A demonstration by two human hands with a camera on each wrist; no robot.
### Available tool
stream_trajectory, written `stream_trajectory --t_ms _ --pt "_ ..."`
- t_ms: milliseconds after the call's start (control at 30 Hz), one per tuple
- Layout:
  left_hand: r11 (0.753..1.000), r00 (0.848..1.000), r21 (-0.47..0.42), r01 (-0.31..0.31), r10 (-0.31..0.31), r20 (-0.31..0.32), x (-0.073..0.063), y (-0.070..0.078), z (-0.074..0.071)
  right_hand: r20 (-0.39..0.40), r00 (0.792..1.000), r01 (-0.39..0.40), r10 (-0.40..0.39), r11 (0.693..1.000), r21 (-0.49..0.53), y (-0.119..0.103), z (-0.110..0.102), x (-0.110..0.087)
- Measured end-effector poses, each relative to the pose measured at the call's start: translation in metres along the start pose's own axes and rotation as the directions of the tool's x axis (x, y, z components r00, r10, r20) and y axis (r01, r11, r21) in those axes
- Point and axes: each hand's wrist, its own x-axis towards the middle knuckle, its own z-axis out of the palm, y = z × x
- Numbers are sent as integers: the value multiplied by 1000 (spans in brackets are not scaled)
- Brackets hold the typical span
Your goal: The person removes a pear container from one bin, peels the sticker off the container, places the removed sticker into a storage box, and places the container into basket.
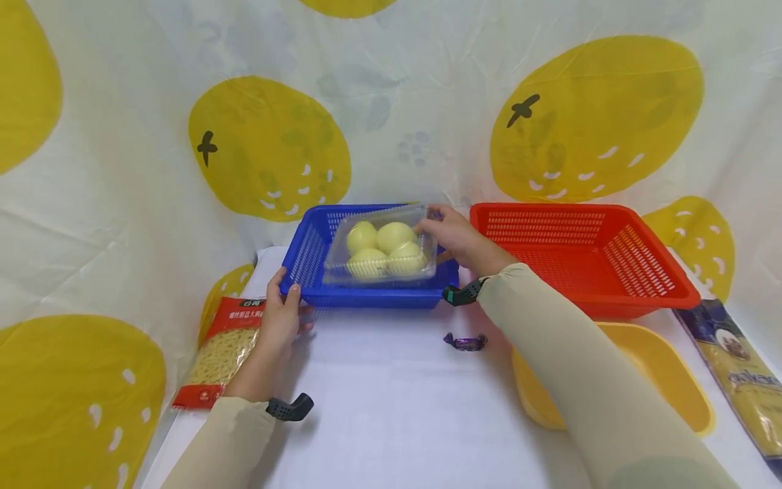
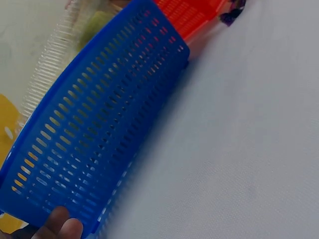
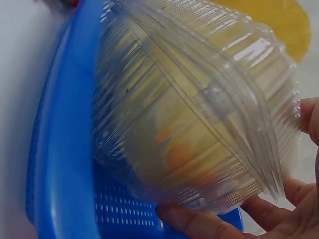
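A clear plastic clamshell box [image 1: 332, 265], with several round pale-yellow things [image 1: 395, 236] inside, sits tilted in the blue basket [image 1: 366, 297]. My right hand [image 1: 458, 238] holds this box by its right side, thumb above and fingers beneath, as the right wrist view shows. At the basket's front left corner, my left hand [image 1: 277, 333] grips the plastic. Two of its fingertips [image 2: 70, 229] show against the slotted wall in the left wrist view. Beside that hand lies a red bag of pasta [image 1: 222, 350], partly covered by it.
A red basket [image 1: 635, 299] stands to the right, behind a yellow tray [image 1: 702, 414] that my right sleeve partly hides. One purple-wrapped candy [image 1: 467, 343] lies in front of the blue basket. A blue and gold packet [image 1: 733, 367] is at the far right. Patterned cloth [image 1: 421, 102] hangs behind.
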Motion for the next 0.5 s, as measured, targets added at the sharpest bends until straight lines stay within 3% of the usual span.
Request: stream_trajectory --t_ms 300,500 --pt "1000 1000 -14 8 -8 5 -1 3 1 4 1000 -22 23 996 -82 1 11 3" --pt "1000 1000 -21 5 -5 5 -3 3 1 29 999 -29 31 998 -61 2 14 5"
